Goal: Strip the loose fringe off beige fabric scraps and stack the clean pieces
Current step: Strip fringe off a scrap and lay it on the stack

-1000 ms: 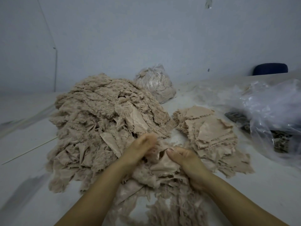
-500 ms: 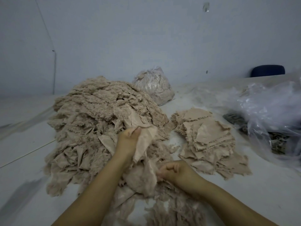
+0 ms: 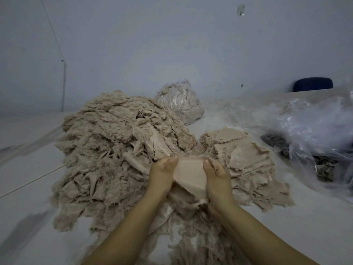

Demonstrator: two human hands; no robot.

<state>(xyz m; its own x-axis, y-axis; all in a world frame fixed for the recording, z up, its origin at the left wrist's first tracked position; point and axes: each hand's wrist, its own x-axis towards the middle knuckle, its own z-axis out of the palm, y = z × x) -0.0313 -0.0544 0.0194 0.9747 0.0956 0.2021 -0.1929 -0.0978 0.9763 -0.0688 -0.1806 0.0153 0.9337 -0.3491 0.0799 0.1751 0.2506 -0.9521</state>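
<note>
Since half a second ago my right hand [image 3: 216, 175] has come up level with my left hand [image 3: 162, 174]; both now pinch one beige scrap [image 3: 190, 176], stretched between them above the fringed pile [image 3: 114, 146], with the stack of clean pieces [image 3: 246, 157] just beside to the right on the table [image 3: 28, 197]

Head-worn view, forward-down, close over hands [image 3: 189, 176]

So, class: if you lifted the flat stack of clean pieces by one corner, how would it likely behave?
The stack would probably sag and shed layers, since its loose pieces lie unevenly. It likely weighs little: the scrap looks thin. Its frayed edges may cling together rather than slide.
</note>
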